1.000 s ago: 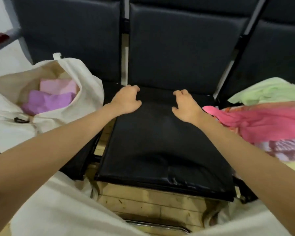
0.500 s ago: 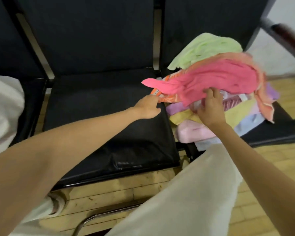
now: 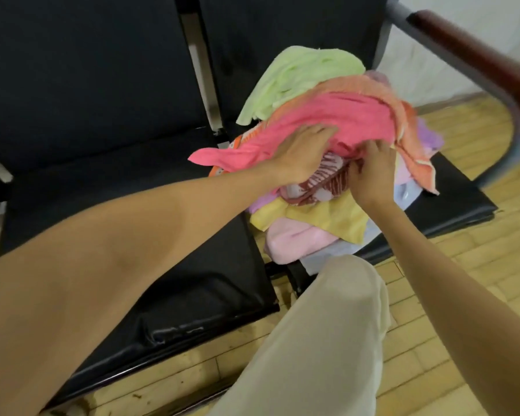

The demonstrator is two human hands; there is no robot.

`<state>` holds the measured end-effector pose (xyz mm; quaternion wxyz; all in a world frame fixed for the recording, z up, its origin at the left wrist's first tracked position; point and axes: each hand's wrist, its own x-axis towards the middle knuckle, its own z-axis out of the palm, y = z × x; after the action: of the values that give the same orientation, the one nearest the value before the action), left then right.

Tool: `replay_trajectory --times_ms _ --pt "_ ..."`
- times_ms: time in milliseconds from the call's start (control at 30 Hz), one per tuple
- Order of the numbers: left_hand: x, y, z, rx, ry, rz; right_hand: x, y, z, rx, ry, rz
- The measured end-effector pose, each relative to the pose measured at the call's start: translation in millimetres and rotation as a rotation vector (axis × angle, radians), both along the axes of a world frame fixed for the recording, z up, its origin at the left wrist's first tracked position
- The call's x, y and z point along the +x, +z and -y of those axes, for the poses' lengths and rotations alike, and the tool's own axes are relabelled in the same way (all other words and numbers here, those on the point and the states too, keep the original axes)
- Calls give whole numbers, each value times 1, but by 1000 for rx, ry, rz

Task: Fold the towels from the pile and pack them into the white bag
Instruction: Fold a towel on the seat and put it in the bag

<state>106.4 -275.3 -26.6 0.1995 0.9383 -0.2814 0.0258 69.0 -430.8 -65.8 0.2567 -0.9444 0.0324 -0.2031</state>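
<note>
Towel pile [image 3: 321, 217] occupied the right-hand black seat [image 3: 463, 199]. Left hand [image 3: 300, 154] lay on the pink towel [image 3: 342, 118], fingers straight, slightly apart. Right hand [image 3: 370, 172] had its fingers curled, pinching that towel's underside edge.

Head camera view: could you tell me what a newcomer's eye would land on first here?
First, the bright pile of towels heaped on the right-hand black seat, topped by a hot pink towel with a light green towel behind it. Next, both hands in the pile: the left hand lies on the pink towel, and the right hand pinches fabric at its lower edge.
</note>
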Motion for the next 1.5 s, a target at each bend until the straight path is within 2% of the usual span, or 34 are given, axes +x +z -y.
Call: replay_trajectory --times_ms 133,267,367,467,800,967,1233,1400,1500 --pt "2 -10 2 34 9 -5 3 -4 4 47 -20 99" --pt "-6 -12 -12 -201 6 28 -10 -3 -5 112 40 203" --pt "-25 -5 -31 -325 40 27 -14 -3 -15 37 55 185" --pt "-48 2 -54 -329 31 37 -14 2 -27 -51 142 196" --pt "-96 47 -120 -470 250 154 -19 48 -80 -209 271 342" --pt "-111 74 -140 -544 333 198 -19 65 -94 -119 267 159" --pt "-148 78 -188 -668 453 237 -30 65 -125 -141 412 66" --pt "-172 78 -223 -822 603 265 -41 52 -152 -164 478 66" --pt "-184 68 -253 -860 736 278 -50 52 -170 -38 568 77"
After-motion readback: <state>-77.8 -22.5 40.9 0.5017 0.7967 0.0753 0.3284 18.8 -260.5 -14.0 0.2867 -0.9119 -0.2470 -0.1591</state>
